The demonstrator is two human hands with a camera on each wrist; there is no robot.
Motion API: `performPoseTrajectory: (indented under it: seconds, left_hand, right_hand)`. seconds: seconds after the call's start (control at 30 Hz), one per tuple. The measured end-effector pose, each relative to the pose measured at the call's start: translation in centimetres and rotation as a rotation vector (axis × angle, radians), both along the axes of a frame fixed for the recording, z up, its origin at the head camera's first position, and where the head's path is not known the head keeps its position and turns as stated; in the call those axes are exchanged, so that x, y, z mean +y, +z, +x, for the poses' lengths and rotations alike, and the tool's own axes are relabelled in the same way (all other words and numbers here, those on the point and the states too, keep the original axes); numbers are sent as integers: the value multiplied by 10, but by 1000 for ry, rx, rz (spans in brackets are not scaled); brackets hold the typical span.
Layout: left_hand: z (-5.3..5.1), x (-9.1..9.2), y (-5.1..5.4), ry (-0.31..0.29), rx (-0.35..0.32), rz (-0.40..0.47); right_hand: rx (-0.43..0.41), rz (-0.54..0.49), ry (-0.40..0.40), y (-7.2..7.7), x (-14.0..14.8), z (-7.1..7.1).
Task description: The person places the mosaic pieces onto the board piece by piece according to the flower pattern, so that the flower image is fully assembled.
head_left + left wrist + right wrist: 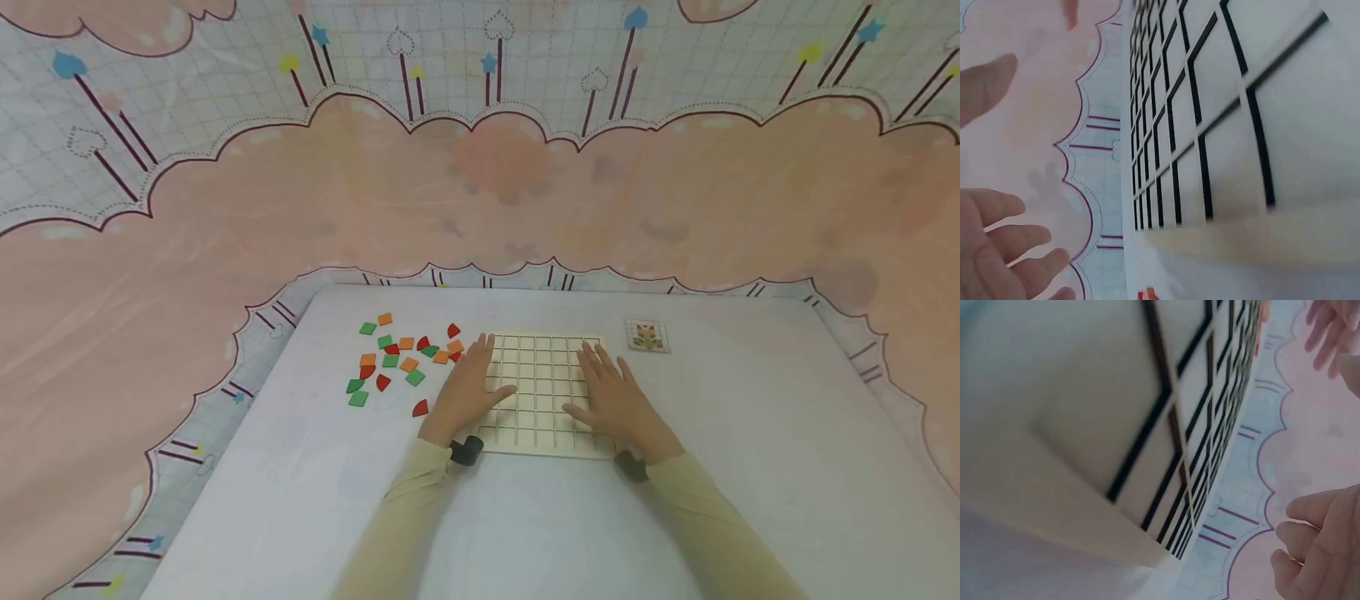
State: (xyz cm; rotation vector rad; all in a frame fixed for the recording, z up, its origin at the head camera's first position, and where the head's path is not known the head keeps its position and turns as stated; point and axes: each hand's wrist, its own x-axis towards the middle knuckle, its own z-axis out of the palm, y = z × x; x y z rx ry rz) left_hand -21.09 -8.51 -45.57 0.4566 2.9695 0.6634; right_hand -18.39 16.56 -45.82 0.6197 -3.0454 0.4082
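Gridded wooden board lies flat on the white table, between two hands. Left hand and right hand hover at its side edges, fingers extended, thumbs wide, gripping nothing. Flat green, orange and red tiles lie scattered leftward; a patterned card lies beyond the right hand.

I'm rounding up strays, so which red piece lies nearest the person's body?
The lone red wedge just left of the left hand; the other red pieces all lie farther from the body.
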Motion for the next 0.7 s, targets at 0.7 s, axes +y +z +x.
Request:
performPoseTrajectory:
  seconds: [0.7]
  left_hand:
    - [-41, -67, -15, 255, -78, 444]
  right_hand:
    - [-44, 112, 132, -14, 21, 29]
